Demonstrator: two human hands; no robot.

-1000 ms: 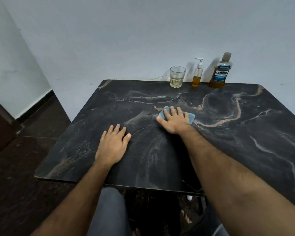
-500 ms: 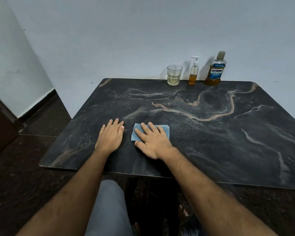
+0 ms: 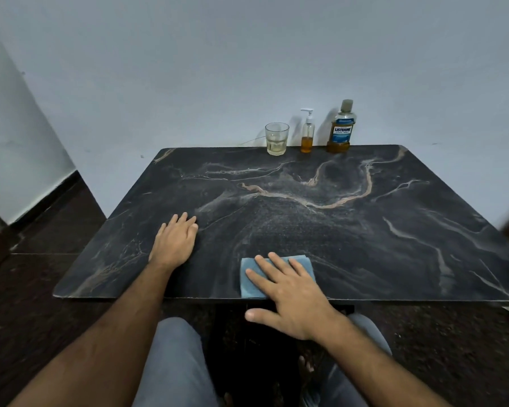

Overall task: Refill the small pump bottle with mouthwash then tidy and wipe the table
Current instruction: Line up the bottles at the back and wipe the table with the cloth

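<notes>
right hand [image 3: 291,295] flat, fingers spread, pressing blue cloth [image 3: 249,279] at table [image 3: 365,245] near edge; left hand [image 3: 175,240] flat, fingers together on tabletop.

Both forearms bare, no sleeves visible. Left hand [image 3: 175,240] and right hand [image 3: 288,298] bare too: no rings, watch or bands that show. Grey trousers [image 3: 174,362] cover both legs at bottom centre of frame. Bare toes [image 3: 304,367] faintly visible in the dark between the legs, blurred.
</notes>
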